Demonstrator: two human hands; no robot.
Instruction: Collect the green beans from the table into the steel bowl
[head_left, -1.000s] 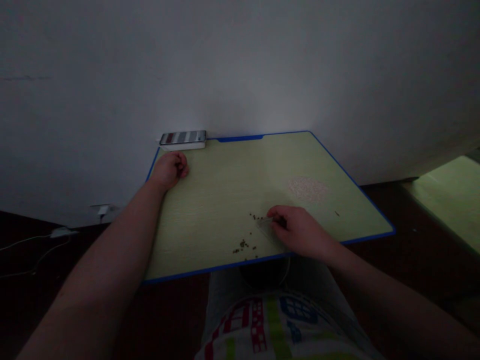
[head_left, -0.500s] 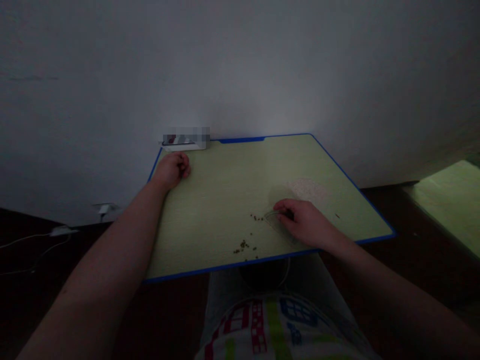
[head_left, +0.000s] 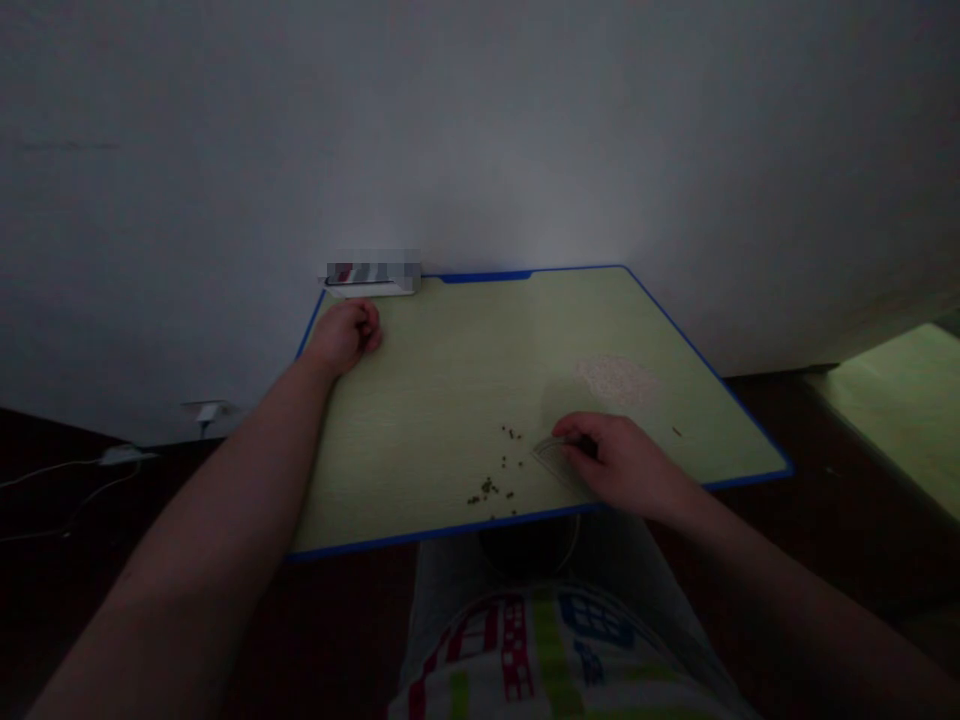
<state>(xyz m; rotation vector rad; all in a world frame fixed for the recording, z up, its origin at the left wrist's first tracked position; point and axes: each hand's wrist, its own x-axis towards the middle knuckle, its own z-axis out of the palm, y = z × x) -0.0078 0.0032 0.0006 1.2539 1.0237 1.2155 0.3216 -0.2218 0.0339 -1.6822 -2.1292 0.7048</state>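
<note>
My right hand (head_left: 619,460) is closed, pinching a clear plastic piece (head_left: 553,456) with a curved edge near the table's front edge; its exact kind is hard to make out in the dim light. Left of it, small dark bean-like bits (head_left: 487,487) lie scattered, several of them in a loose cluster near the front edge. A pale heap of fine grains (head_left: 619,380) is spread just beyond my right hand. At the back left corner of the table, my left hand (head_left: 347,335) rests with its fingers curled into a loose fist, nothing visible in it.
The pale table (head_left: 442,370) has a blue rim and stands against a wall. A blurred white box (head_left: 375,282) sits at its back left corner. A thin brown sliver (head_left: 676,432) lies on the right. Below the front edge, a dark round container (head_left: 525,550) shows between my legs.
My right hand has moved slightly toward the front edge with the clear plastic piece. A few dark bits now lie closer to the cluster. My left hand stays put.
</note>
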